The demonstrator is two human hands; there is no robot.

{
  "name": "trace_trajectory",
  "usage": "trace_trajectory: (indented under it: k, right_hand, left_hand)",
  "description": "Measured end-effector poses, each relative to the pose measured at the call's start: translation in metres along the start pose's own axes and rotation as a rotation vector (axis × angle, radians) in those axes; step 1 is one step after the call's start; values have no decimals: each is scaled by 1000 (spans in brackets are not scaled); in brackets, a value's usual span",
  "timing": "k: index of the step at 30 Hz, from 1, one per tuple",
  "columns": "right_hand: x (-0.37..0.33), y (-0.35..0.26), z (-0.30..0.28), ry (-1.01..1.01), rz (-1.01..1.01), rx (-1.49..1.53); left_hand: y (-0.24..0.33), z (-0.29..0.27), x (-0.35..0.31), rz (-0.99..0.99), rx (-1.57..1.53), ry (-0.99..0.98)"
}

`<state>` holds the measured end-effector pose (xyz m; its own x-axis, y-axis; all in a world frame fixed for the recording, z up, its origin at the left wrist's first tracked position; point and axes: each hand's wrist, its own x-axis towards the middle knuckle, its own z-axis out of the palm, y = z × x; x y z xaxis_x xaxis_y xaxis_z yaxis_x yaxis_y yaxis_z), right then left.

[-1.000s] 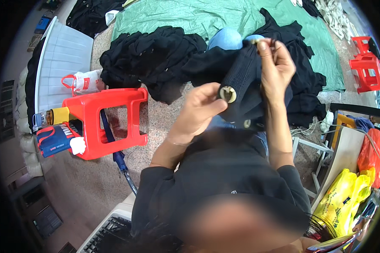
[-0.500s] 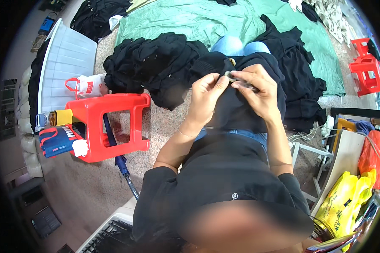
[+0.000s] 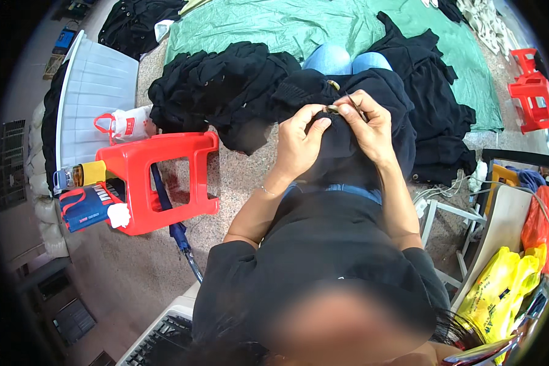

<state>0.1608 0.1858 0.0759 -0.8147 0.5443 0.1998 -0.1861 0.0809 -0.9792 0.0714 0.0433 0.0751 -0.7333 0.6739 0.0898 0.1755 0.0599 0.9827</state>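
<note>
While our left hand (image 3: 302,139) and right hand (image 3: 370,127) pinch the black garment (image 3: 337,141), its edge points away. Its long axis is unclear.

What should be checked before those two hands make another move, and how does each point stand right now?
1. Dark garment supported across the lap: ok.
2. Left hand pinching the garment beside a button: ok.
3. Right hand close to that button: ok, its thumb is right beside it.
4. Thin dark object in the right hand identified: cannot tell, fingers partly cover it.
5. Button fully uncovered: not ok, fingertips crowd it.
6. Red stool apart from the left forearm: ok.
</note>
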Motion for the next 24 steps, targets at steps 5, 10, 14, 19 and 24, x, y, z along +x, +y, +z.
trace_trajectory:
  k: [5, 10, 14, 19, 24]
  right_hand:
    - [-11, -4, -17, 96, -132, -324]
    - [-15, -13, -17, 41, -368, -632]
    - [-15, -12, -17, 38, -427, -657]
    - [-15, -8, -18, 26, -438, -651]
    - [-16, -8, -17, 7, -401, -597]
  left_hand:
    - [-5, 3, 0, 58, 32, 71]
    - [0, 6, 2, 103, 33, 75]
    - [5, 8, 1, 129, 83, 76]
    - [3, 8, 1, 114, 58, 70]
    - [3, 9, -2, 113, 81, 68]
